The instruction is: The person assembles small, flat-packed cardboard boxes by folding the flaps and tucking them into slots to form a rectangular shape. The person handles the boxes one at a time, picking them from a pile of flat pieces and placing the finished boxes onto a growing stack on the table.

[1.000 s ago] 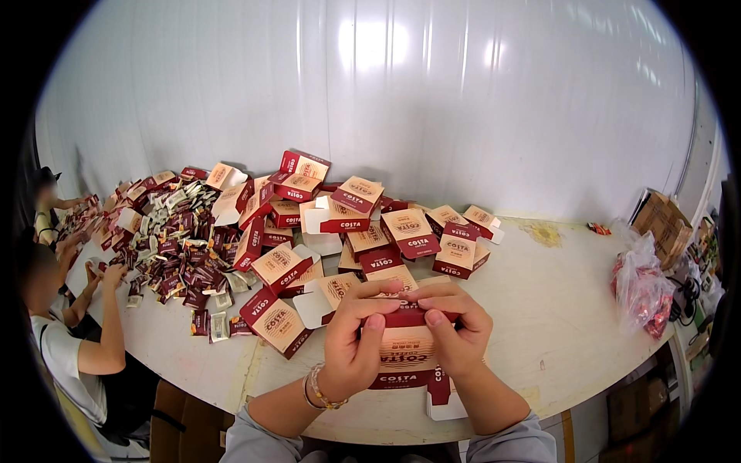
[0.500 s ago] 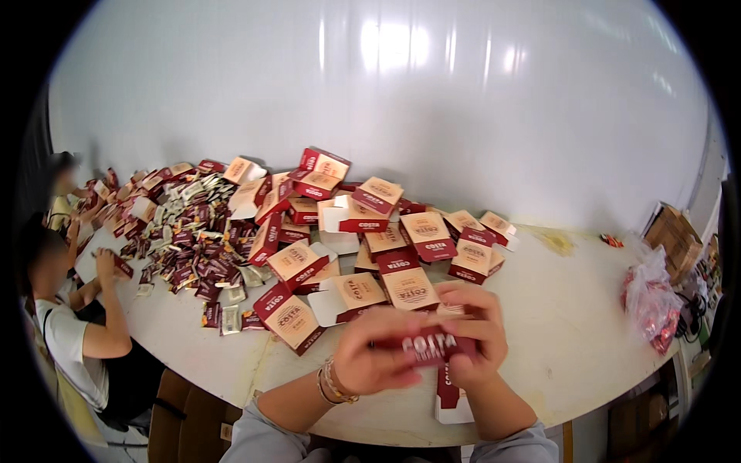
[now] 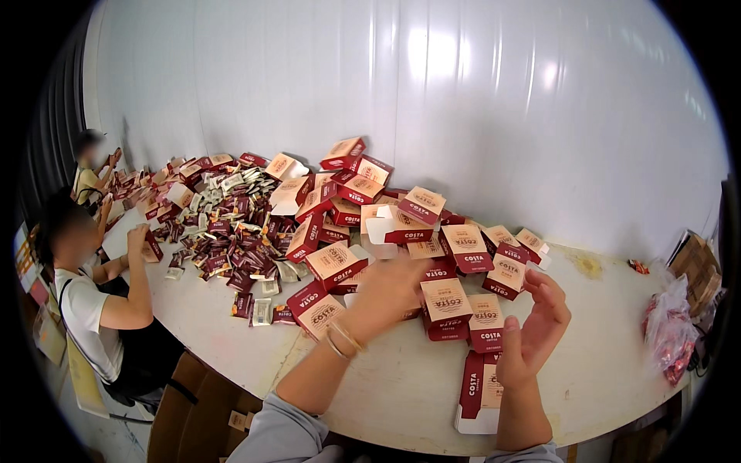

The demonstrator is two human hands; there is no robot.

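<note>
My left hand (image 3: 392, 297) reaches over the near edge of the carton pile, smeared by motion. Its fingertips are unclear, and it covers most of an open carton beneath it. My right hand (image 3: 538, 328) is raised with fingers apart and nothing in it. Just left of that hand stands a maroon-and-cream carton (image 3: 485, 319), beside another closed carton (image 3: 445, 301). Below, partly behind my right wrist, a maroon-and-cream carton piece (image 3: 472, 386) with a white edge lies at the table's front. An open carton with a white flap (image 3: 378, 230) rests farther back.
Many small maroon and pale sachets (image 3: 239, 239) are heaped left of the cartons. Two people (image 3: 96, 301) work along the left side. On the right are a clear plastic bag (image 3: 668, 332) with red contents and a brown cardboard box (image 3: 696, 270). A pale wall (image 3: 309, 77) borders the table (image 3: 594, 332) at the back.
The maroon carton held between both hands has been let go. My hands have parted, the left moving over the pile, the right opening at the right. The view has shifted left.
</note>
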